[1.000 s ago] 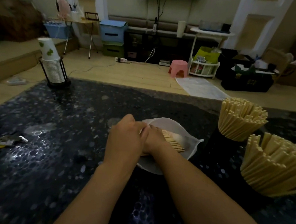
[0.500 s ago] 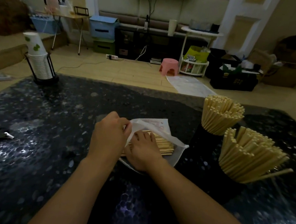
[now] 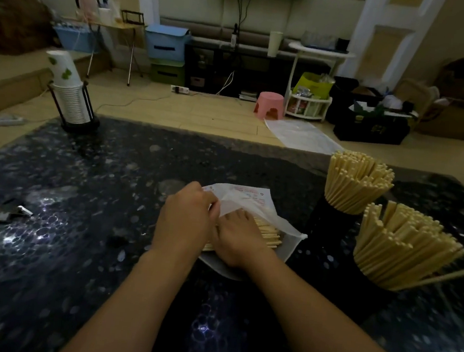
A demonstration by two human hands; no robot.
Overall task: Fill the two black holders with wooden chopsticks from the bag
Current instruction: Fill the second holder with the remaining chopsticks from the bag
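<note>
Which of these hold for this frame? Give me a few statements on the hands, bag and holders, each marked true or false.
1. The left hand pinches the plastic bag at its mouth. True.
2. Both black holders stand empty. False: the far holder and the near holder each carry a thick bunch of chopsticks.
3. The right hand lies on the chopsticks in the bag. True.
4. The paper cup stack stands between the two holders. False: it stands at the table's far left corner.
</note>
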